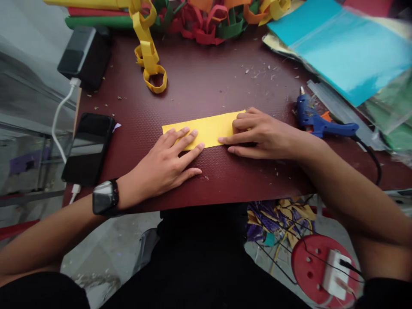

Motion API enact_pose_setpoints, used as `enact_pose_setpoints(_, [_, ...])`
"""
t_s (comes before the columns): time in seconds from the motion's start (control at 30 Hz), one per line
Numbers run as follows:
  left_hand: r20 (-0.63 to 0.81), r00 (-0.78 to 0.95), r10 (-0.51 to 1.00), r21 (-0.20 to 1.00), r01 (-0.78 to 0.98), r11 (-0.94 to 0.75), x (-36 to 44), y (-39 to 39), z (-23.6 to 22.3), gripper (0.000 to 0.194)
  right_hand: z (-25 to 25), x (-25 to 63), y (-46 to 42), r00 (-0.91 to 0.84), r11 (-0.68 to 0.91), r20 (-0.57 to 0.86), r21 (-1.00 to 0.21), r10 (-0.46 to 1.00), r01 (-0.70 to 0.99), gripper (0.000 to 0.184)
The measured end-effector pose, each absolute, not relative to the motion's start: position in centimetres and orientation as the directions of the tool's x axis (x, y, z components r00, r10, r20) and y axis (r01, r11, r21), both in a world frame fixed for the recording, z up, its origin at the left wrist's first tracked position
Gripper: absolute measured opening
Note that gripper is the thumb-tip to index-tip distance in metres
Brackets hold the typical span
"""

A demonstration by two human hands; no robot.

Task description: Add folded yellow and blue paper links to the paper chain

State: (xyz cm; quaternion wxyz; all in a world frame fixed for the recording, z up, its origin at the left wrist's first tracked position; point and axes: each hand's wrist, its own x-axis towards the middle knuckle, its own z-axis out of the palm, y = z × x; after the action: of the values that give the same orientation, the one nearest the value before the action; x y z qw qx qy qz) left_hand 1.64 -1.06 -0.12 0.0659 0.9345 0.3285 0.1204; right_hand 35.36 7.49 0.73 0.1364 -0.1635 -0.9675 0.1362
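A yellow paper strip [209, 126] lies flat on the dark red tabletop in front of me. My left hand [170, 159] rests palm down at its left end, fingers spread and the tips pressing on the paper. At the other end is my right hand [260, 133]. Its index fingertip touches the strip's near edge, the thumb sits apart just off the paper, and the other fingers curl over the right end, partly hiding it.
A yellow paper chain [149, 56] hangs down from a colourful pile at the back. Left stand a black power bank [79, 56] and a phone [88, 148] with a white cable. Right are a blue glue gun [322, 122] and blue sheets [347, 47]. Below, a red stool [305, 266] bears a power strip.
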Motion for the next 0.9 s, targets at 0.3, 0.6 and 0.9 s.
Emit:
enact_pose_setpoints(0.3, [0.182,0.751,0.634,0.283,0.578,-0.766,-0.7,-1.3,1.5,0.040,0.3,35.7,7.9,-0.922,0.906,0.217,-0.354,0.321,0.232,0.031])
enact_pose_setpoints(0.6, [0.138,0.664,0.735,0.242,0.697,-0.675,-3.7,-3.0,3.1,0.031,0.7,36.5,8.0,-0.910,0.896,0.250,-0.388,0.330,0.218,0.034])
enact_pose_setpoints(0.9, [0.102,0.747,0.657,0.042,0.656,-0.753,0.5,-0.2,4.7,0.036,0.1,36.7,8.1,-0.852,0.899,0.322,-0.293,0.412,0.324,0.030])
